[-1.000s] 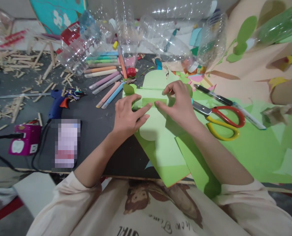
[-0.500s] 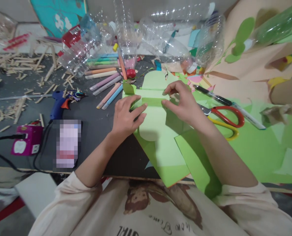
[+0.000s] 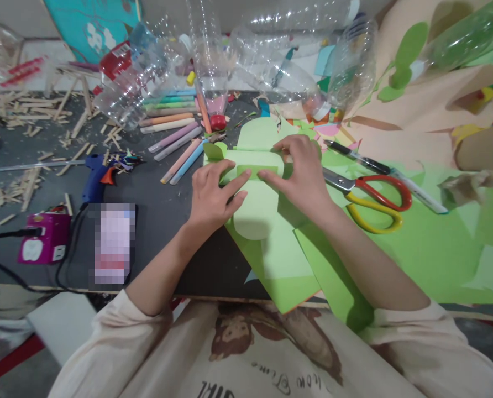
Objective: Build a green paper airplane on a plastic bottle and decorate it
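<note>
Light-green paper cut-out (image 3: pixel 257 204) partly folded, at the middle of the worktop (image 3: pixel 155 210) and reaching toward its near edge.
The left hand (image 3: pixel 211 196) lay open and flat, pinning the sheet's left side. The right hand (image 3: pixel 304 177), fingers curled, appeared to pinch the narrow folded band, its thumb partly hidden. One band was creased; the rounded lower part lay unfolded. Scissors (image 3: pixel 371 199) lay just beside, toward the right edge.

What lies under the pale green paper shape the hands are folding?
Darker green paper sheets lie under the pale green shape, on the dark table. The left hand and right hand cover its folded upper part.
</note>
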`<state>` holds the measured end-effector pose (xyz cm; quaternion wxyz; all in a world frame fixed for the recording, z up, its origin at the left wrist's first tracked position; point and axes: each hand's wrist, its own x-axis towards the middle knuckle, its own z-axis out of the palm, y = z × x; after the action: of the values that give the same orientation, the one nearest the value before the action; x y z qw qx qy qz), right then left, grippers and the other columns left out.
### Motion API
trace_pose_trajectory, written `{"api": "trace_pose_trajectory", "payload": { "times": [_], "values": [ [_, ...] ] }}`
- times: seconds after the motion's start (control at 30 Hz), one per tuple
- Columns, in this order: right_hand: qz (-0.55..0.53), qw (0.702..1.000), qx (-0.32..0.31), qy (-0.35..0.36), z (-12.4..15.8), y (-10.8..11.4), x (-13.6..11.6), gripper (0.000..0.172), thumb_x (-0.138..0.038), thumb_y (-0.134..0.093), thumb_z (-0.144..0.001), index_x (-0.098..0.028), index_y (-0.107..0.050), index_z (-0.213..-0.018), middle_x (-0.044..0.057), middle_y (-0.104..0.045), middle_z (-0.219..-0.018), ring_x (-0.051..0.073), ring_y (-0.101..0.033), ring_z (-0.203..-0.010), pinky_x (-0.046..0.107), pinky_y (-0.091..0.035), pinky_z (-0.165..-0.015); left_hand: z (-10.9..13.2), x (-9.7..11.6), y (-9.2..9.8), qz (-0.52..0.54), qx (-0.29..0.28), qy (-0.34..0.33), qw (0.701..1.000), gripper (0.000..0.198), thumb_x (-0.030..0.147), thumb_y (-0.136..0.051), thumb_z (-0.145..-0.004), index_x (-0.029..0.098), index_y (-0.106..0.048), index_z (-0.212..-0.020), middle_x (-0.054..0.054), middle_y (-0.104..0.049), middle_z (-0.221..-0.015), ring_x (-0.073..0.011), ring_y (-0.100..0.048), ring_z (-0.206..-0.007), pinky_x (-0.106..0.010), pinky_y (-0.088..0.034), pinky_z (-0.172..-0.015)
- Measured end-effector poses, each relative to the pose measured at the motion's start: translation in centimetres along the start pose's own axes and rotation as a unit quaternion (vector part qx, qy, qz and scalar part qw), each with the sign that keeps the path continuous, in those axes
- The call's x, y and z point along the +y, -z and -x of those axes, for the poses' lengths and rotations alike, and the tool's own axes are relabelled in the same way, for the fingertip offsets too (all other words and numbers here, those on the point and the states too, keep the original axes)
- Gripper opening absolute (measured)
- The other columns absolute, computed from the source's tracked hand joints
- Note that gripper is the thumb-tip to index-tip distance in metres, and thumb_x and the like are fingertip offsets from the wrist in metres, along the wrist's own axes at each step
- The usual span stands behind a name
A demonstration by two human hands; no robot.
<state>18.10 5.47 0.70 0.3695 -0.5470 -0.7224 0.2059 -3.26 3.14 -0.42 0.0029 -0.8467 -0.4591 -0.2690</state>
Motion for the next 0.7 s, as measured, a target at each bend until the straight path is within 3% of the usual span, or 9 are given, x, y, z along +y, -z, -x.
{"api": "trace_pose_trajectory", "payload": {
  "times": [0.17, 0.37, 0.53, 0.7],
  "values": [
    [-0.018, 1.000, -0.017, 0.007, 0.1, 0.5, 0.4, 0.036, -0.042, -0.066, -0.085, -0.032, -0.052, -0.116, 0.008, -0.051, -0.120, 0.030, -0.051, -0.114, 0.053, -0.049, -0.096, 0.0, -0.2, 0.0, 0.016, -0.010, 0.010, 1.000, 0.047, 0.051, -0.032, -0.100, 0.031, -0.068, -0.124, -0.011, -0.061, -0.126, -0.0278, -0.050, -0.119, -0.043, -0.035, -0.103],
    [-0.052, 0.996, -0.070, 0.004, -0.8, 2.4, 1.5, 0.041, -0.042, -0.063, -0.085, -0.031, -0.051, -0.122, 0.007, -0.051, -0.124, 0.024, -0.061, -0.101, 0.051, -0.052, -0.096, -0.1, -0.6, 0.1, 0.020, 0.007, -0.011, 1.000, 0.044, 0.045, -0.034, -0.101, 0.027, -0.068, -0.122, -0.011, -0.064, -0.127, -0.0265, -0.053, -0.118, -0.041, -0.038, -0.103],
    [0.013, 0.996, -0.089, -0.010, -0.7, 3.1, 0.5, 0.043, -0.041, -0.059, -0.087, -0.030, -0.049, -0.128, 0.010, -0.052, -0.129, 0.029, -0.059, -0.113, 0.052, -0.050, -0.099, -0.1, -0.7, 0.1, -0.009, 0.056, -0.046, 0.997, 0.040, 0.040, -0.035, -0.101, 0.022, -0.068, -0.116, -0.010, -0.068, -0.122, -0.0226, -0.057, -0.115, -0.035, -0.041, -0.099],
    [0.091, 0.990, -0.105, -0.038, -0.6, 3.8, -0.5, 0.049, -0.045, -0.059, -0.086, -0.021, -0.051, -0.128, 0.016, -0.058, -0.129, 0.034, -0.057, -0.118, 0.054, -0.047, -0.097, -0.1, -0.4, 0.1, -0.028, 0.064, -0.052, 0.996, 0.041, 0.039, -0.035, -0.102, 0.022, -0.066, -0.123, -0.011, -0.067, -0.121, -0.0219, -0.056, -0.114, -0.033, -0.038, -0.101]
  ]
}}
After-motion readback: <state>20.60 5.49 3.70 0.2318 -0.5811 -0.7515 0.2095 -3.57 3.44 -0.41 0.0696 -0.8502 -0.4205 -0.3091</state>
